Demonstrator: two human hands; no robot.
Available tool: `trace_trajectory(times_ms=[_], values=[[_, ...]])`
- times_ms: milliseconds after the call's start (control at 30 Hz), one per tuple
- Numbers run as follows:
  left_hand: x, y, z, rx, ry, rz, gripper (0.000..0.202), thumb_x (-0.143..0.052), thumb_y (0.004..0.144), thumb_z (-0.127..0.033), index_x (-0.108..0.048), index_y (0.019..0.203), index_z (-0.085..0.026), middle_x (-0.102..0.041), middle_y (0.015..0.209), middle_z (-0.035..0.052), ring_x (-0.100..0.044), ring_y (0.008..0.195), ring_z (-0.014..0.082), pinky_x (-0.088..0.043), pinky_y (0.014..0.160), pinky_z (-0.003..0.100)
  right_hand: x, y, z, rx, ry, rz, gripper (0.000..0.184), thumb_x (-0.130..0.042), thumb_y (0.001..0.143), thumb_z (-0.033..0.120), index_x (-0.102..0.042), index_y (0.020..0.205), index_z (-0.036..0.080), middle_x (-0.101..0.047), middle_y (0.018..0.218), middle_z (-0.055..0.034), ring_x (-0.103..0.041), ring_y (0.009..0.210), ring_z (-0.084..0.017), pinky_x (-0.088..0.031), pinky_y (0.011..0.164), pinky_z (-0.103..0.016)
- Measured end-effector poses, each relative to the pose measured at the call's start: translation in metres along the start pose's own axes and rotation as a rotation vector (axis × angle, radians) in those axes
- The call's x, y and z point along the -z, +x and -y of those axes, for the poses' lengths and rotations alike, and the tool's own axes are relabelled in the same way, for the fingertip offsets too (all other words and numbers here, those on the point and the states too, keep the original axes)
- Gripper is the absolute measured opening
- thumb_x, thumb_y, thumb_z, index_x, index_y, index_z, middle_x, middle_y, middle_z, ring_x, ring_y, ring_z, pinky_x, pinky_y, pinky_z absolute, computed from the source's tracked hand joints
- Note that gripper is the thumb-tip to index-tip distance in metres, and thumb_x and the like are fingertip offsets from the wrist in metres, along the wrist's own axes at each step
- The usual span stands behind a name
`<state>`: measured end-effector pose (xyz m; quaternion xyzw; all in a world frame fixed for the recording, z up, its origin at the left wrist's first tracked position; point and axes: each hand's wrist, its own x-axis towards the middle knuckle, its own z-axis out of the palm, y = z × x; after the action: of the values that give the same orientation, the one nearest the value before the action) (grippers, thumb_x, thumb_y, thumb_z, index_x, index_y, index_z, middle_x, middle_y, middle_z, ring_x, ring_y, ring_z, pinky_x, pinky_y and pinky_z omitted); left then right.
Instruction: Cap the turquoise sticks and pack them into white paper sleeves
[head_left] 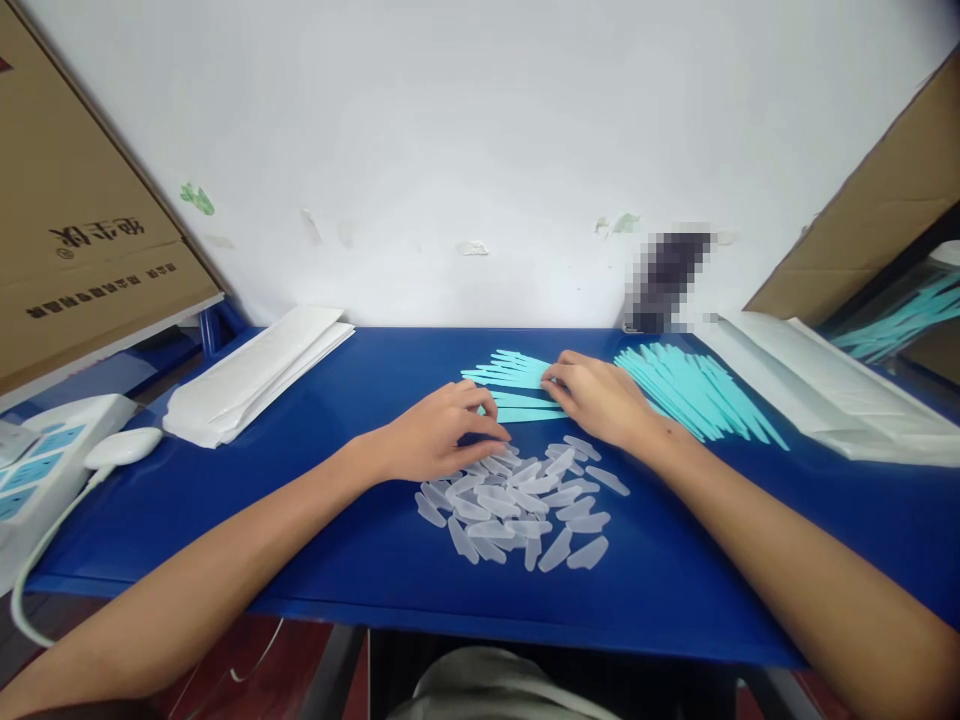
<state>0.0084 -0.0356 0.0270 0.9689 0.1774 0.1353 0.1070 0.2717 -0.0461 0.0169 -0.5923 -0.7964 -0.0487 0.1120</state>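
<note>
My left hand (456, 432) hovers at the back left edge of a pile of small translucent plastic pieces (517, 500). Its fingers are curled, with a gap between thumb and forefinger and nothing visible between them. My right hand (596, 395) has its thumb and fingertips pinched together on the end of a slim turquoise stick (525, 375). Several such sticks lie fanned out between my hands, with a couple more turquoise sticks (529, 406) just in front. A larger heap of turquoise sticks (701, 390) lies right of my right hand, partly behind my wrist.
On the blue table (337, 560), white envelopes (259, 375) are stacked at the left and more white packets (832, 390) at the right. A power strip (56, 470) with a white plug (124, 447) stands far left. Cardboard (82, 200) flanks the left side; a white wall (465, 150) closes the back.
</note>
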Motion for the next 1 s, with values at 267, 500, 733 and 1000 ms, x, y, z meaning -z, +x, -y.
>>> trace_trajectory(times_ms=[267, 500, 733, 1000], values=[[-0.007, 0.001, 0.004, -0.005, 0.037, 0.037, 0.038, -0.049, 0.104, -0.049, -0.078, 0.114, -0.028, -0.065, 0.103, 0.0085, -0.055, 0.091, 0.0232, -0.04, 0.081, 0.038, -0.011, 0.003, -0.003, -0.059, 0.063, -0.019, 0.021, -0.054, 0.097, 0.031, -0.072, 0.1, 0.023, -0.069, 0.089, -0.0059, -0.062, 0.078, -0.02, -0.033, 0.06, -0.031], [-0.005, 0.002, 0.003, 0.05, -0.092, -0.017, 0.03, -0.054, 0.103, -0.043, -0.079, 0.104, -0.024, -0.07, 0.103, 0.008, -0.057, 0.094, 0.0229, -0.044, 0.086, 0.038, -0.013, 0.006, -0.011, -0.081, 0.142, 0.05, 0.017, -0.053, 0.097, 0.031, -0.067, 0.095, 0.022, -0.07, 0.09, -0.0052, -0.062, 0.082, -0.021, -0.036, 0.066, -0.03], [-0.004, -0.004, 0.042, 0.336, -0.132, -0.429, 0.02, -0.062, 0.097, -0.037, -0.074, 0.096, -0.022, -0.074, 0.093, 0.0047, -0.061, 0.083, 0.0192, -0.048, 0.077, 0.034, -0.014, 0.003, -0.02, -0.01, 0.221, 0.109, 0.016, -0.047, 0.099, 0.027, -0.059, 0.092, 0.02, -0.069, 0.099, -0.0086, -0.062, 0.089, -0.022, -0.04, 0.073, -0.032], [-0.012, -0.009, 0.071, 0.472, 0.012, -0.284, 0.022, -0.058, 0.097, -0.029, -0.079, 0.098, -0.024, -0.074, 0.101, 0.006, -0.063, 0.089, 0.0229, -0.048, 0.089, 0.042, -0.001, 0.001, -0.022, 0.099, 0.165, -0.034, 0.017, -0.034, 0.103, 0.028, -0.047, 0.095, 0.022, -0.064, 0.079, -0.003, -0.053, 0.065, -0.019, -0.033, 0.071, -0.034]])
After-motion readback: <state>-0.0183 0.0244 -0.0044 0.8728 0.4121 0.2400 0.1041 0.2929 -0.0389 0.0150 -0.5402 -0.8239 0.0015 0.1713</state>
